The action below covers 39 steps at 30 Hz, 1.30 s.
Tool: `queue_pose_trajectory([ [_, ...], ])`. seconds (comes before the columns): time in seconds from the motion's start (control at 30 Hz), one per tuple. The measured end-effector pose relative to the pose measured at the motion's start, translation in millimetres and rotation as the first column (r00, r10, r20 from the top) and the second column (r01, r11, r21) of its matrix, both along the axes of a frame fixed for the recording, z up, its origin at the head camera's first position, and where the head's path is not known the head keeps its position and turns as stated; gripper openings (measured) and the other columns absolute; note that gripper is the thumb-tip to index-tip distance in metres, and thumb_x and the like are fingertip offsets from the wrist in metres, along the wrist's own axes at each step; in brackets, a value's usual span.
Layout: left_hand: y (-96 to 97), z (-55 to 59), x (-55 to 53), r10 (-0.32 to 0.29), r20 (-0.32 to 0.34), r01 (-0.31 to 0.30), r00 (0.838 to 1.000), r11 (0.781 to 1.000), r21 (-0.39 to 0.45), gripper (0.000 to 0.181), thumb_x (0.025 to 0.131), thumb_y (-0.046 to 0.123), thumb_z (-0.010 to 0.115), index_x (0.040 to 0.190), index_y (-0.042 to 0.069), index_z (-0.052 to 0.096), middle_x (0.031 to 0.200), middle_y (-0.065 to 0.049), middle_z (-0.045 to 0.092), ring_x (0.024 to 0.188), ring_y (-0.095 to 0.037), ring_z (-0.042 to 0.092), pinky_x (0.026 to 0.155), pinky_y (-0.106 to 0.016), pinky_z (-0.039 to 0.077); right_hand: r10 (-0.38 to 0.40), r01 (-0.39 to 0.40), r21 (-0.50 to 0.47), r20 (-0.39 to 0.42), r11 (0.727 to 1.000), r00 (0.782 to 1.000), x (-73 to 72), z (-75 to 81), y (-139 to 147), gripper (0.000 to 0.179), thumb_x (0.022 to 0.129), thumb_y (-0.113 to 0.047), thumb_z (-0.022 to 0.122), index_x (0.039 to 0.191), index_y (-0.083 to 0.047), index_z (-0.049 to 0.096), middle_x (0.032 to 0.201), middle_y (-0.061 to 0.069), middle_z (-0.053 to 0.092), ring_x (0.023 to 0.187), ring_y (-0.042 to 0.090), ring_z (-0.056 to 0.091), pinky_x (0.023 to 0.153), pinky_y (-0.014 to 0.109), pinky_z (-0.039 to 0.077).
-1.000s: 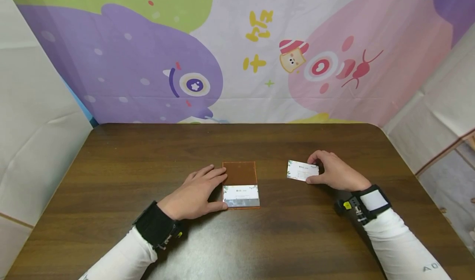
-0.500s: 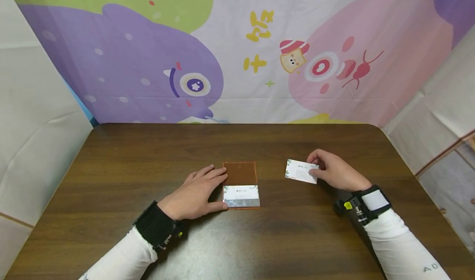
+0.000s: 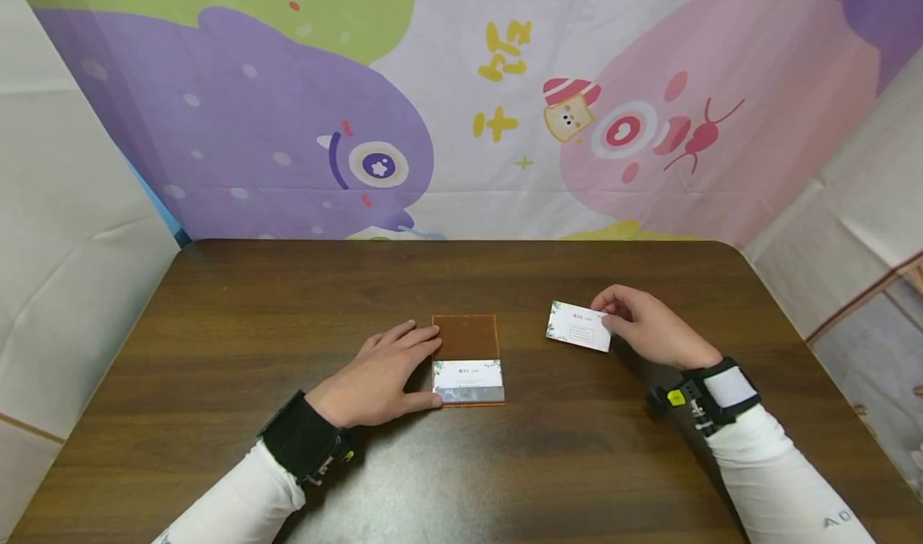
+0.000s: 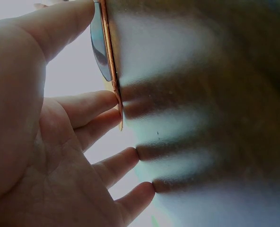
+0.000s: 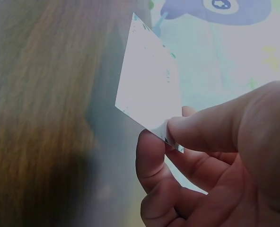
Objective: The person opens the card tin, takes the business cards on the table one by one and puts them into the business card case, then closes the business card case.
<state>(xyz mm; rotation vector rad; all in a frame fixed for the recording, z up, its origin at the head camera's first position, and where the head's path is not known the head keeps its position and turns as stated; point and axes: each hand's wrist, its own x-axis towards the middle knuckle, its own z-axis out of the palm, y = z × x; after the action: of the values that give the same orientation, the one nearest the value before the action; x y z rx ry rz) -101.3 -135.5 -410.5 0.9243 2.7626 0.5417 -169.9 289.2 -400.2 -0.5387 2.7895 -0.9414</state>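
Note:
A white business card with green leaf corners point(image 3: 577, 326) is pinched at its right end by my right hand point(image 3: 652, 328). In the right wrist view the thumb presses the top of the card point(image 5: 149, 80) while curled fingers back it from below, and the card stands off the table. My left hand point(image 3: 382, 376) lies with fingers spread at the left edge of a brown card holder point(image 3: 466, 337), thumb at its lower left corner. Another business card point(image 3: 467, 372) sits in the holder's lower clear pocket. The left wrist view shows fingertips on the holder's thin edge point(image 4: 112, 71) and the tabletop.
The dark wood table point(image 3: 534, 464) runs back to a cartoon-printed cloth point(image 3: 483, 167) hanging upright behind it. White cloth panels point(image 3: 79, 207) flank both sides. Black wrist straps point(image 3: 303, 436) with small devices sit on both forearms.
My right hand has lifted the card from the table and shifted it slightly left and away, with the thumb now on its face. The left hand and card holder have stayed still.

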Motion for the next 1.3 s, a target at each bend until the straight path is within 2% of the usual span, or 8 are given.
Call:
queue_pose_trajectory([
  [0.4, 0.2, -0.4, -0.1, 0.0, -0.007, 0.0, 1.0, 1.0, -0.001, 0.082, 0.098, 0.051, 0.075, 0.16, 0.005, 0.048, 0.168, -0.011, 0.04, 0.158, -0.042, 0.025, 0.118, -0.069, 0.029, -0.008, 0.008, -0.007, 0.001, 1.0, 1.0, -1.2, 8.5, -17, 0.017, 0.105, -0.005, 0.064, 0.121, -0.008, 0.067, 0.11, 0.009, 0.067, 0.1, 0.027, 0.059, 0.089, 0.044, 0.051],
  [1.3, 0.1, 0.9, 0.4, 0.001, -0.005, -0.001, 1.0, 1.0, -0.004, 0.082, 0.098, 0.051, 0.075, 0.16, 0.005, 0.048, 0.168, -0.012, 0.04, 0.158, -0.042, 0.025, 0.118, -0.069, 0.03, 0.086, -0.088, -0.061, -0.035, 0.994, 0.996, -8.4, 16.6, -67, 0.015, 0.105, -0.004, 0.06, 0.117, -0.008, 0.068, 0.108, 0.006, 0.068, 0.097, 0.024, 0.061, 0.087, 0.042, 0.052],
])
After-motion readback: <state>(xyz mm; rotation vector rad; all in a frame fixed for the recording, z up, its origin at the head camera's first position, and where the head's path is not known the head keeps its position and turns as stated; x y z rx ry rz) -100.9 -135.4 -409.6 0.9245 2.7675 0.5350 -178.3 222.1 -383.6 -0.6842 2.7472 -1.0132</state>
